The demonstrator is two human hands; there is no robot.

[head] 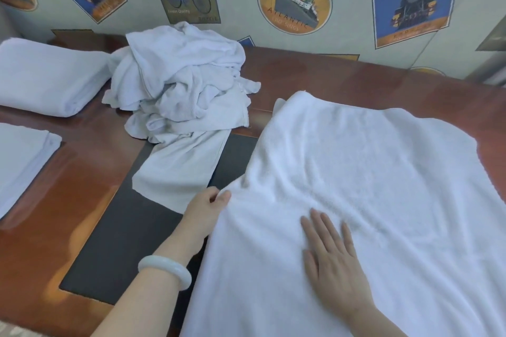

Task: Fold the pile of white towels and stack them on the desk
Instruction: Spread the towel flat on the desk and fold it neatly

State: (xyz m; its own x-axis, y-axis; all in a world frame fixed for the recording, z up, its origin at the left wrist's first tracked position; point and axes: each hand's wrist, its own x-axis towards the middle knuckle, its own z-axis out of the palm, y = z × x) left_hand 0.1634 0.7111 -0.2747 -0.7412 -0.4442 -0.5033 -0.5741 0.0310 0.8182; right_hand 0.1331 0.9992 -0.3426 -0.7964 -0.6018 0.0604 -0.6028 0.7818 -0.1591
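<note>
Thumb and forefinger of the left hand (pixel 206 208) pinch the left edge of the one spread towel (pixel 383 172) on the desk (pixel 315 74). The right hand (pixel 334 260) lies flat on it, fingers straight. One crumpled pile (pixel 183 85) sits beyond, with two folded stacks further left: far stack (pixel 46 79), near stack (pixel 22 161).

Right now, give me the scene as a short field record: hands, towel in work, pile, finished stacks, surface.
left hand: pinches the left edge of the large white terry towel
right hand: flat, palm down on that towel
crumpled pile of white towels: unfolded, back centre, one end trailing onto the dark inset panel
folded white towels: back left; second stack front left
reddish-brown wooden desk: carries all of it
</note>
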